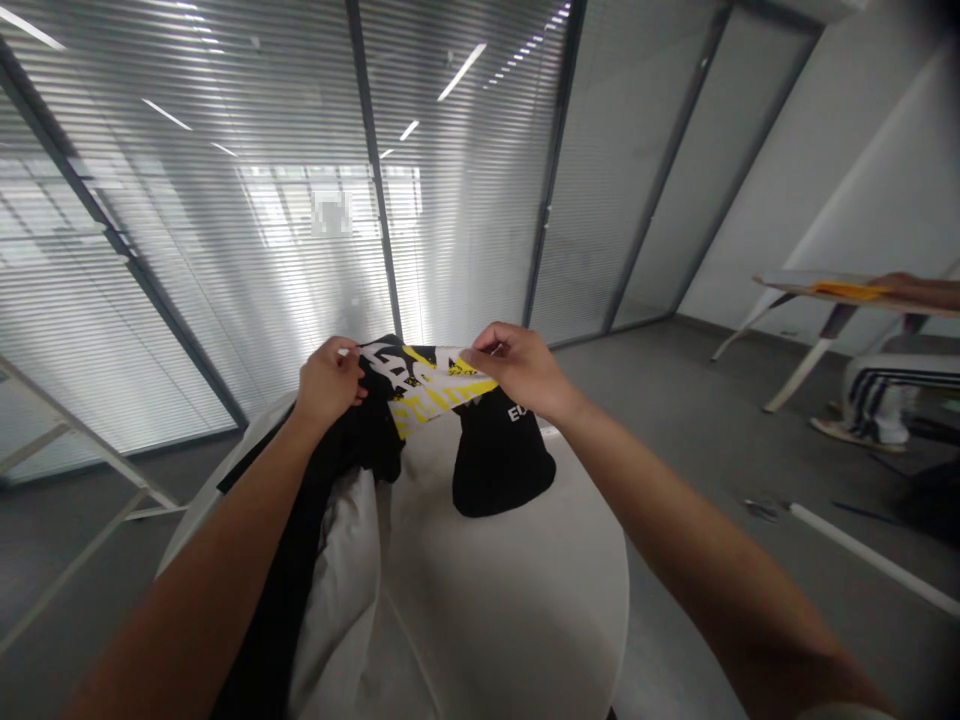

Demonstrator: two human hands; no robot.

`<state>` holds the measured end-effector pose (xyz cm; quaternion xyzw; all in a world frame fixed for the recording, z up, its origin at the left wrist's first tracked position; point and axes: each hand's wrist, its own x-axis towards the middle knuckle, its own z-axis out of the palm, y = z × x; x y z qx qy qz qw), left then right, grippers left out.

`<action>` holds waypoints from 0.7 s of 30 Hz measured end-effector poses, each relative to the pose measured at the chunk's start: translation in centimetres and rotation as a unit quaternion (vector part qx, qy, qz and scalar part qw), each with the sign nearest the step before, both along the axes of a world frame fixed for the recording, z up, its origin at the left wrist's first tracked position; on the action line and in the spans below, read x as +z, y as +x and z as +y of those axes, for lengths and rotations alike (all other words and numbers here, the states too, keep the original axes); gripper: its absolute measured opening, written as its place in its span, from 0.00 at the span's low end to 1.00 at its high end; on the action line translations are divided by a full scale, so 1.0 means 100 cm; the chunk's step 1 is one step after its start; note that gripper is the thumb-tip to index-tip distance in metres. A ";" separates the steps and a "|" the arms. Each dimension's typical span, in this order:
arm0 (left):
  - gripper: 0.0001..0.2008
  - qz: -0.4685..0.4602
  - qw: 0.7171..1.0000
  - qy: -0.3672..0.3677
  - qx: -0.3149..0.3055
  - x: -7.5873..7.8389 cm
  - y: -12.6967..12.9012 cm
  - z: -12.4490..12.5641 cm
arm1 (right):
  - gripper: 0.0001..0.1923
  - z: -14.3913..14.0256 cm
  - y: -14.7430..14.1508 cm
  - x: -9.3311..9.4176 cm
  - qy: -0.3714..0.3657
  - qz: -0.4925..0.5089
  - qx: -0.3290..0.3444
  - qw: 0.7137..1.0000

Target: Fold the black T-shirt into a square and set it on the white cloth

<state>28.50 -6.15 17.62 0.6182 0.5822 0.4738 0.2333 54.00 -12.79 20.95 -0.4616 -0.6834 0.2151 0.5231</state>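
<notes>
Glass partition [465, 230]: slatted blinds, dark upright frames. Floor [667, 400]: smooth, grey. Rounded surface [532, 600]: pale, its near end out of my sight. Garment [420, 395]: soft black cloth, white-and-yellow print, stretched above the surface, far side hidden. Black flap [499, 465]: rounded end; whether joined to the garment, I cannot tell. Right hand [525, 370]: pinching the garment's edge. Left hand [328, 382]: pinching its opposite corner. White lettering [516, 413]: on the flap, partly covered.

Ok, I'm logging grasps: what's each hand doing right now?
Left hand: closed, pinching the printed fabric near its left end.
Right hand: closed, pinching the printed fabric near its right end.
</notes>
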 end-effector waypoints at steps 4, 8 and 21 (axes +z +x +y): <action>0.09 -0.116 0.993 -0.015 -0.004 0.005 0.004 -0.010 | 0.13 -0.025 -0.011 0.000 -0.081 -0.031 0.084 0.993; 0.06 -0.185 0.981 -0.065 0.007 -0.019 0.000 -0.029 | 0.10 -0.053 -0.024 -0.025 -0.185 -0.116 0.207 0.954; 0.17 -0.218 0.974 0.025 -0.061 0.036 -0.054 0.068 | 0.10 0.003 -0.119 -0.060 -0.088 0.123 0.095 0.984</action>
